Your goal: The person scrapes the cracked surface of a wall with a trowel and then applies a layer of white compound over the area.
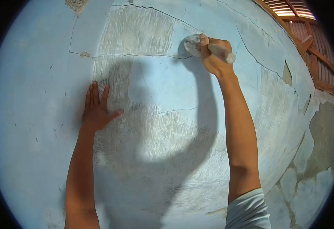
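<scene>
A light-blue painted wall (174, 84) fills the view, with thin cracks and greyish scratched patches where the paint is scored. My right hand (215, 53) is closed around the handle of a trowel (192, 45). Its rounded, pale-smeared metal blade lies against the wall near the upper crack, just right of a scratched patch (140, 30). My left hand (97, 108) rests flat on the wall at the left, fingers spread, at the edge of another scratched strip. Nothing is held in it. Shadows of my head and arm fall across the wall between my hands.
Wooden beams and corrugated sheeting (298, 34) show at the upper right. Further right and lower, a wall section has bare grey plaster (323, 126) where paint has peeled. A chipped spot (76, 5) sits at the top left.
</scene>
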The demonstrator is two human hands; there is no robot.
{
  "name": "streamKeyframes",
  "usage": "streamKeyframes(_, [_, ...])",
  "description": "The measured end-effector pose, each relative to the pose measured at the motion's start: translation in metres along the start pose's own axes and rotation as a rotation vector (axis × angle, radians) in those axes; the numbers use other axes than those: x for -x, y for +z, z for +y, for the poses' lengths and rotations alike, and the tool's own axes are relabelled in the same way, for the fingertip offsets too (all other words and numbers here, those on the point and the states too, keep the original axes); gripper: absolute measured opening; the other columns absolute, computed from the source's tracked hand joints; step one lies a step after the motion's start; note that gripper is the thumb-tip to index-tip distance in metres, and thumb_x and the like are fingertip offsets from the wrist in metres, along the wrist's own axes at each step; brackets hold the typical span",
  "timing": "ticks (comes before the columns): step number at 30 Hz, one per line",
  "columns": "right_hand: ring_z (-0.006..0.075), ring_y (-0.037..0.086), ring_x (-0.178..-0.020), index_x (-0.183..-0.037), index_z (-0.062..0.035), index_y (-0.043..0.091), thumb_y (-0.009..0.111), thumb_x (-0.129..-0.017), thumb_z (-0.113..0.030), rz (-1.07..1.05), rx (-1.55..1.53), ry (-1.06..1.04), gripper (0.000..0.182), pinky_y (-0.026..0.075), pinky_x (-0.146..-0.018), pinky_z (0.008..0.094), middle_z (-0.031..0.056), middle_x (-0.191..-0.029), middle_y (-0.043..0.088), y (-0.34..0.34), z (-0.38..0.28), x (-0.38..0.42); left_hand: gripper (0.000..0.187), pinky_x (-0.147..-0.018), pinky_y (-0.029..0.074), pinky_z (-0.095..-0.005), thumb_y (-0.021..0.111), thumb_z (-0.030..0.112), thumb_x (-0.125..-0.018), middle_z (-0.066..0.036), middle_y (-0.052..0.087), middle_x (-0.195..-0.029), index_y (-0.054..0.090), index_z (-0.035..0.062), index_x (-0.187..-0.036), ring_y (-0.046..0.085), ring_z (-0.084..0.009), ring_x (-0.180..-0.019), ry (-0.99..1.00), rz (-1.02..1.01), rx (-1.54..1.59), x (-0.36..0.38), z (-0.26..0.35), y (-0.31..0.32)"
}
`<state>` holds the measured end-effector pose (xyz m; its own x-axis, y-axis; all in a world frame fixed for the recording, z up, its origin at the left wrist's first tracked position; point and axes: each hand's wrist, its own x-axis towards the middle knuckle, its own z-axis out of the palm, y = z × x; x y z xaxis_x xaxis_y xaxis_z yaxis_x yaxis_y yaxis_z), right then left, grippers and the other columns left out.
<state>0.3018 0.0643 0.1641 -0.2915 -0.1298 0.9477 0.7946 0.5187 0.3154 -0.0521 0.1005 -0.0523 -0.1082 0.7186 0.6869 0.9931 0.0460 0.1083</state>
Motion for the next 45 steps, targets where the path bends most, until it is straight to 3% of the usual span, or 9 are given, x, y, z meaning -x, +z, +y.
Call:
streamKeyframes(4, [0.0489,0.063,-0.064,-0.067,-0.0007,0.068,0.051,-0.109,-0.028,-0.081,0.059,-0.028,0.053,0.052,-0.064,0.052,0.0252,-0.063,0.063,-0.009,0.018,0.047,0.12,-0.133,-0.004,-0.0495,0.061,0.076,-0.093,-0.024,-0.018,-0.176,-0.005,0.0149,-0.172,-0.016,-0.0371,-0.164,0.0,0.004,0.01,0.001,0.002,0.0])
streamKeyframes(7, [0.049,0.063,-0.064,-0.067,-0.0006,0.067,0.052,-0.109,-0.027,0.062,-0.102,-0.043,0.052,0.052,-0.063,0.0523,0.0263,-0.065,0.063,-0.01,0.013,0.078,0.119,-0.133,-0.004,-0.0495,0.061,0.075,-0.094,-0.024,-0.018,-0.176,-0.005,0.0156,-0.173,-0.016,-0.037,-0.164,0.014,0.012,0.043,0.001,-0.001,0.001])
streamKeyframes(13, [0.0487,0.064,-0.066,-0.072,0.0004,0.068,0.052,-0.108,-0.027,0.048,0.011,-0.006,0.048,0.053,-0.065,0.0521,0.0283,-0.073,0.066,0.016,0.014,-0.018,0.119,-0.134,-0.004,-0.0486,0.061,0.076,-0.094,-0.022,-0.02,-0.176,-0.01,0.02,-0.172,-0.017,-0.0361,-0.164,-0.015,-0.022,0.016,0.0,0.002,-0.002])
streamKeyframes(17, [0.0482,0.065,-0.067,-0.073,0.0015,0.069,0.053,-0.108,-0.027,-0.123,0.083,0.035,0.048,0.053,-0.066,0.052,0.0269,-0.072,0.066,-0.001,0.011,0.025,0.12,-0.134,-0.004,-0.0484,0.06,0.077,-0.093,-0.022,-0.02,-0.176,-0.01,0.0205,-0.172,-0.017,-0.0354,-0.164,0.003,-0.016,0.022,0.002,-0.001,-0.002])
streamKeyframes(20, [0.0475,0.065,-0.066,-0.074,0.0024,0.068,0.053,-0.108,-0.026,0.014,-0.07,-0.025,0.047,0.053,-0.066,0.0518,0.0264,-0.071,0.065,-0.005,0.015,0.069,0.121,-0.134,-0.004,-0.0485,0.059,0.08,-0.092,-0.021,-0.02,-0.176,-0.01,0.0203,-0.172,-0.018,-0.0351,-0.164,0.023,0.012,0.052,0.001,-0.005,0.006])
streamKeyframes(27, [0.0465,0.063,-0.062,-0.075,0.0006,0.07,0.054,-0.109,-0.03,-0.015,-0.01,0.005,0.049,0.053,-0.064,0.0508,0.0248,-0.069,0.066,0.015,0.009,-0.025,0.124,-0.133,-0.003,-0.0496,0.057,0.084,-0.09,-0.023,-0.019,-0.176,-0.009,0.0179,-0.172,-0.018,-0.0368,-0.164,0.021,0.025,0.034,-0.002,-0.005,0.005])
streamKeyframes(34, [0.0449,0.064,-0.064,-0.072,-0.0009,0.07,0.052,-0.11,-0.031,-0.078,0.005,-0.069,0.052,0.054,-0.066,0.0479,0.0234,-0.069,0.066,-0.017,0.015,0.053,0.121,-0.134,-0.001,-0.0506,0.058,0.081,-0.092,-0.026,-0.012,-0.177,-0.004,0.0153,-0.173,-0.012,-0.0392,-0.164,0.053,0.077,0.029,0.0,-0.006,0.009])
streamKeyframes(41, [0.0439,0.068,-0.07,-0.075,-0.003,0.073,0.051,-0.11,-0.03,-0.04,0.075,0.023,0.05,0.056,-0.073,0.0481,0.023,-0.074,0.07,0.006,0.013,-0.031,0.122,-0.134,-0.001,-0.0496,0.059,0.082,-0.091,-0.024,-0.013,-0.177,-0.004,0.0177,-0.173,-0.013,-0.0376,-0.165,0.018,0.069,0.012,-0.002,-0.004,0.009])
streamKeyframes(45, [0.0422,0.069,-0.069,-0.076,-0.0033,0.074,0.052,-0.11,-0.029,-0.122,0.06,-0.058,0.048,0.057,-0.071,0.0465,0.0223,-0.072,0.07,-0.018,0.019,0.036,0.122,-0.134,-0.001,-0.0495,0.06,0.081,-0.091,-0.024,-0.013,-0.177,-0.004,0.0175,-0.173,-0.014,-0.0375,-0.164,0.033,0.075,0.014,-0.002,-0.007,0.01])
